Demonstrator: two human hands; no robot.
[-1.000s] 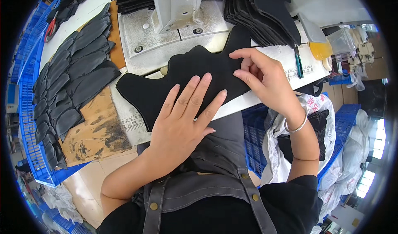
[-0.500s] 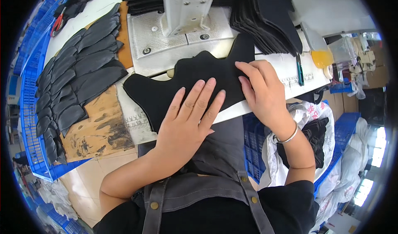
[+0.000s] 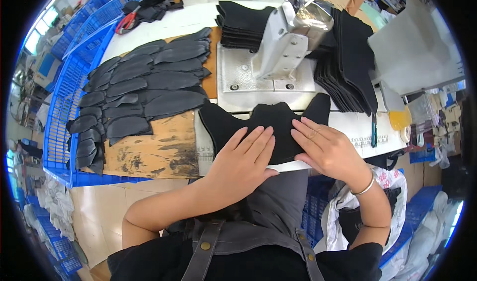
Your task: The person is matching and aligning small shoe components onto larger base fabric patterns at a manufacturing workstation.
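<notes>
A black cut fabric piece (image 3: 278,127) with a wavy far edge lies flat on the white machine bed, right in front of me. My left hand (image 3: 243,156) rests on its left-middle part, fingers stretched out and pressed flat. On the right part lies my right hand (image 3: 325,146), a bangle on its wrist, fingers extended and palm down. Neither hand grips the piece. Just beyond it stands the sewing machine (image 3: 283,47), its pale metal arm rising from a plate with screws.
Overlapping dark leather-like pieces (image 3: 129,87) cover a stained wooden board (image 3: 154,151) at left, beside a blue crate (image 3: 57,151). Black piece stacks (image 3: 350,57) flank the machine. A teal cutter (image 3: 373,132) and a yellow-liquid bottle (image 3: 399,119) are at right. Red-handled scissors (image 3: 127,22) lie far left.
My view has swung left and up, showing more of the machine. My right hand's bent fingers have flattened onto the black piece. The left hand stays flat on it.
</notes>
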